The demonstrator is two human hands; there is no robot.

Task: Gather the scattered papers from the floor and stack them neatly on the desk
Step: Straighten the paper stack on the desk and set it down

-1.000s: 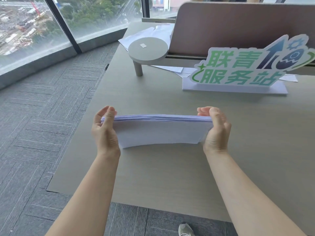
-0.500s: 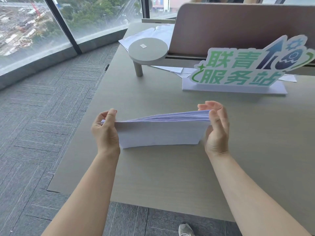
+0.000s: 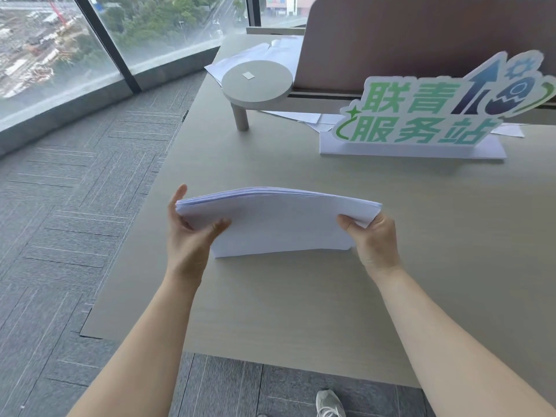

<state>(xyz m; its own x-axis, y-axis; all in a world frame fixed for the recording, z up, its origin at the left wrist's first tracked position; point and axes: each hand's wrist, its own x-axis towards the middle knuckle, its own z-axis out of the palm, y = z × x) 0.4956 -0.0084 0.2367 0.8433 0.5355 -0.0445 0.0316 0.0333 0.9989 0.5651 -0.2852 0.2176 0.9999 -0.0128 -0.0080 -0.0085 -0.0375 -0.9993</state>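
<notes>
A thick stack of white papers is held between both hands over the beige desk. The stack stands tilted on its near long edge, which touches the desk, and its top bows upward. My left hand grips the left end, thumb on the near face and fingers behind. My right hand grips the right end in the same way.
A green and white standing sign sits at the back right. A round raised shelf on a leg stands behind the stack, with loose sheets under it and more by the brown divider. Grey carpet and windows lie left.
The stack has tipped from upright on its edge to leaning, its broad face now turned up toward me. Both hands shifted from pressing the ends to gripping with thumbs on the face.
</notes>
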